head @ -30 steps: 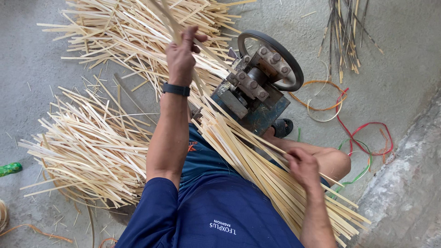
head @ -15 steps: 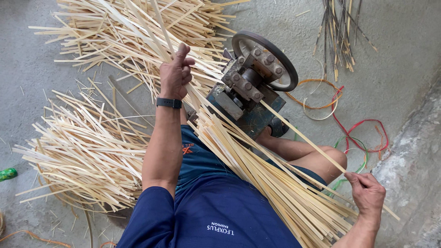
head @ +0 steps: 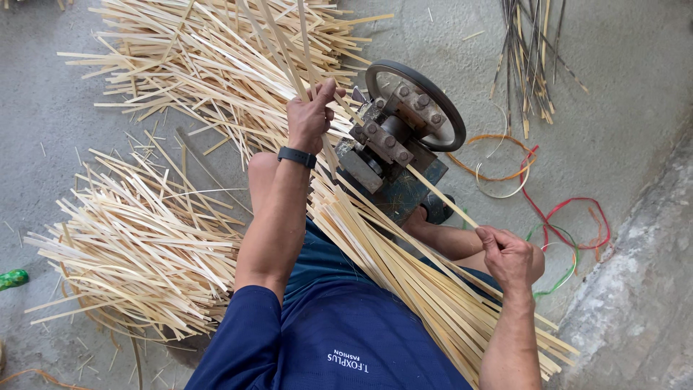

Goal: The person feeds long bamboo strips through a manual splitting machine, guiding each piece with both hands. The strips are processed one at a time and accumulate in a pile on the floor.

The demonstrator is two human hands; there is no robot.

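A small metal machine (head: 393, 148) with a black wheel and bolted rollers stands on the concrete floor between my legs. My left hand (head: 309, 115), with a black watch on the wrist, pinches thin split bamboo strips (head: 281, 54) that come out on the machine's far side. My right hand (head: 509, 254) grips one pale bamboo strip (head: 442, 196) that runs slanting into the machine's rollers. A thick bundle of long bamboo strips (head: 411, 289) lies across my lap, between my two arms.
A big heap of split strips (head: 209, 58) lies beyond the machine, another heap (head: 137, 253) at my left. Dark sticks (head: 527, 50) lie at the top right. Coloured plastic bands (head: 570, 217) curl on the floor at the right. A green object (head: 13, 278) sits at the left edge.
My right hand has come forward from far back at the bundle's end and now holds a strip fed into the machine. My left hand stays at the machine's outlet, holding strips.
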